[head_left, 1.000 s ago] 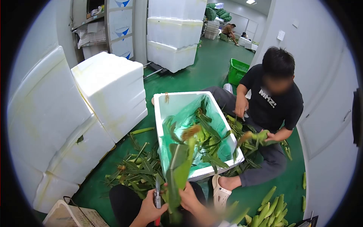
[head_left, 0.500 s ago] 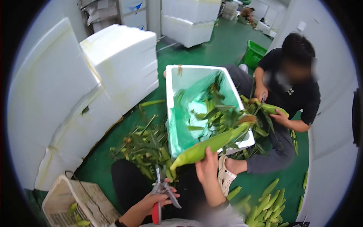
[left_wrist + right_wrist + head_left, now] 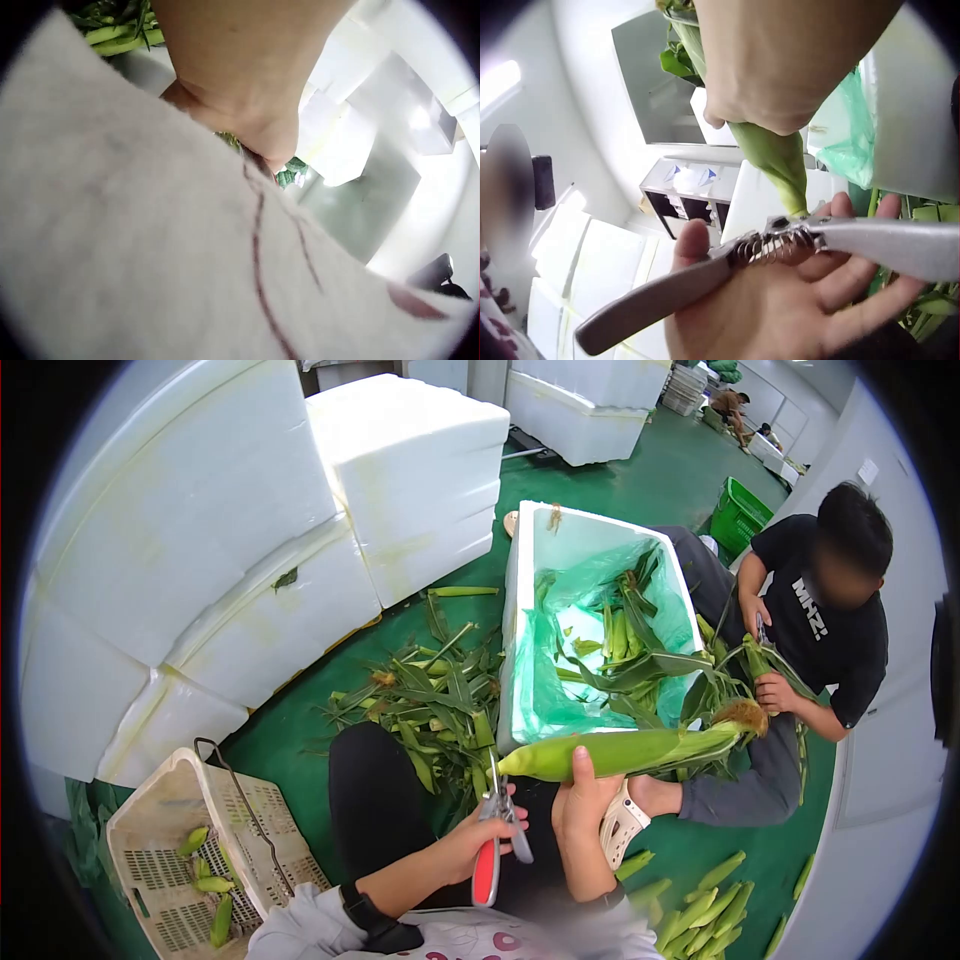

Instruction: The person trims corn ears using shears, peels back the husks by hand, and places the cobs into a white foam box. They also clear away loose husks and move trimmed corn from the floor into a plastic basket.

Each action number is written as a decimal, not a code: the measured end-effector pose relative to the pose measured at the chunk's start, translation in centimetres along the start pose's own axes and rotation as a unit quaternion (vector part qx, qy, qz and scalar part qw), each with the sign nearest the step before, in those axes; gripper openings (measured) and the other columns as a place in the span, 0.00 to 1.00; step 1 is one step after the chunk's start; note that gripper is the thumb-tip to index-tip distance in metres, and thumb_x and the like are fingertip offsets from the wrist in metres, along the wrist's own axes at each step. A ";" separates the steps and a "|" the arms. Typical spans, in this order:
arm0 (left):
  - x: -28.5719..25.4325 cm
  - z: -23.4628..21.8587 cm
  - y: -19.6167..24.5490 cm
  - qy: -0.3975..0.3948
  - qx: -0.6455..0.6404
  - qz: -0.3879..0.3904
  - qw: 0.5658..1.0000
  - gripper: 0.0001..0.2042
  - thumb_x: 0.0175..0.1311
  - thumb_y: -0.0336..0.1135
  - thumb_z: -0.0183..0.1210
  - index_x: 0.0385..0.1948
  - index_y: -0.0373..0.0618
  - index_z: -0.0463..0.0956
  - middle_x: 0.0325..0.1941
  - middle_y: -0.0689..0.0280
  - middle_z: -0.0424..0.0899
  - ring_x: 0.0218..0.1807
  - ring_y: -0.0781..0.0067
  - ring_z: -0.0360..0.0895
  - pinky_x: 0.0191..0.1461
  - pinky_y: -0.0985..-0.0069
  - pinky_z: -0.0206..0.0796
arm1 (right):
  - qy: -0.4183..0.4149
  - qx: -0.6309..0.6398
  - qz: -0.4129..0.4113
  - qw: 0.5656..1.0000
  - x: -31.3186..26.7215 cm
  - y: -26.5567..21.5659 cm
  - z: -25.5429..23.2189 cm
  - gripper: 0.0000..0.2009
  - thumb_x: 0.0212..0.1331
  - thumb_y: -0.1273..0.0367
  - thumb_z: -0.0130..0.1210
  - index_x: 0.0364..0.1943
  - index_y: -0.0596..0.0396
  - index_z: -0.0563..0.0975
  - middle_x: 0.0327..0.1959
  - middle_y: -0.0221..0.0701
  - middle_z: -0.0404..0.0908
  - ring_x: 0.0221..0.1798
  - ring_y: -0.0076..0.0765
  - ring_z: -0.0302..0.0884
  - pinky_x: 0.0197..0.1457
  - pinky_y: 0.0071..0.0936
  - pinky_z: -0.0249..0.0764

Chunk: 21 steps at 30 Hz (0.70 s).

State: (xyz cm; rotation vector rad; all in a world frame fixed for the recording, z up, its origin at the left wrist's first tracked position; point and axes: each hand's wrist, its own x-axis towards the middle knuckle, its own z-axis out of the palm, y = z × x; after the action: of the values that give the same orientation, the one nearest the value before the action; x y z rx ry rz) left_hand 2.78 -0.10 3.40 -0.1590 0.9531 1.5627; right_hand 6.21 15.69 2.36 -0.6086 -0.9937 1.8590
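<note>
In the head view my right hand (image 3: 585,810) grips a green ear of corn (image 3: 610,754) in its husk, held level with brown silk at the far right end. My left hand (image 3: 470,845) holds pruning shears (image 3: 486,860) with a red grip, their blades right at the ear's pale stem end. The right wrist view shows the spread grey handles (image 3: 900,236) and spring across my left palm (image 3: 757,311), below the corn (image 3: 772,161). A pale sleeve (image 3: 135,210) covers most of the left wrist view, hiding my left fingers.
A white foam box (image 3: 512,660) lined with green plastic holds corn leaves. Cut leaves (image 3: 430,705) pile on the floor beside it. Husked ears (image 3: 710,910) lie front right; a crate (image 3: 260,820) with several ears stands left. Opposite, a seated person (image 3: 830,600) trims corn.
The ear was upright and leafy, then swung level, its stem end turned left. The shears have come up to that end. The head view has shifted, showing more of the crate.
</note>
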 end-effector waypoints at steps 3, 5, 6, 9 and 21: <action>1.3 -1.0 -0.5 -0.004 0.006 0.055 0.998 0.34 0.54 0.28 0.53 0.66 0.49 0.51 0.47 0.61 0.72 0.51 0.61 0.74 0.56 0.63 0.66 | 0.003 -0.035 -0.006 0.999 -0.5 0.8 0.3 0.30 0.54 0.79 0.58 0.60 0.53 0.58 0.54 0.33 0.66 0.55 0.32 0.66 0.63 0.34 0.64; 1.4 -1.6 -0.8 -0.014 0.025 0.068 0.997 0.33 0.53 0.28 0.54 0.64 0.45 0.53 0.41 0.63 0.74 0.42 0.65 0.77 0.48 0.66 0.69 | 0.019 -0.040 -0.004 0.999 -0.5 1.5 0.6 0.30 0.54 0.78 0.58 0.60 0.53 0.57 0.54 0.32 0.66 0.55 0.31 0.66 0.62 0.33 0.63; 1.0 -1.4 -0.9 0.020 -0.008 0.058 0.998 0.28 0.53 0.27 0.54 0.59 0.41 0.59 0.33 0.63 0.75 0.32 0.68 0.77 0.36 0.69 0.71 | 0.024 -0.048 0.001 0.999 -0.4 2.1 0.7 0.30 0.54 0.78 0.59 0.61 0.53 0.57 0.54 0.32 0.65 0.55 0.31 0.65 0.62 0.32 0.63; 1.4 -3.9 -1.9 0.040 0.005 0.018 0.999 0.24 0.52 0.27 0.55 0.55 0.39 0.62 0.29 0.62 0.74 0.29 0.70 0.76 0.31 0.70 0.71 | 0.016 -0.087 0.048 0.995 -0.1 3.4 -0.1 0.32 0.54 0.76 0.60 0.61 0.54 0.56 0.53 0.32 0.65 0.55 0.31 0.65 0.61 0.30 0.63; 2.9 -3.3 2.2 -0.034 0.459 0.287 0.840 0.44 0.47 0.34 0.62 0.66 0.34 0.45 0.59 0.45 0.63 0.63 0.55 0.64 0.63 0.65 0.58 | -0.306 -0.375 0.137 0.864 -3.7 -0.5 -4.1 0.37 0.58 0.62 0.58 0.66 0.64 0.51 0.62 0.45 0.63 0.65 0.41 0.61 0.66 0.34 0.58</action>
State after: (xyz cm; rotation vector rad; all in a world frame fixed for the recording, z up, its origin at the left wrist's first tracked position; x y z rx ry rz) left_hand -1.23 0.14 0.55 0.9323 1.6903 1.4307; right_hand 11.18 14.14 0.51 -0.6264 -2.2108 1.9146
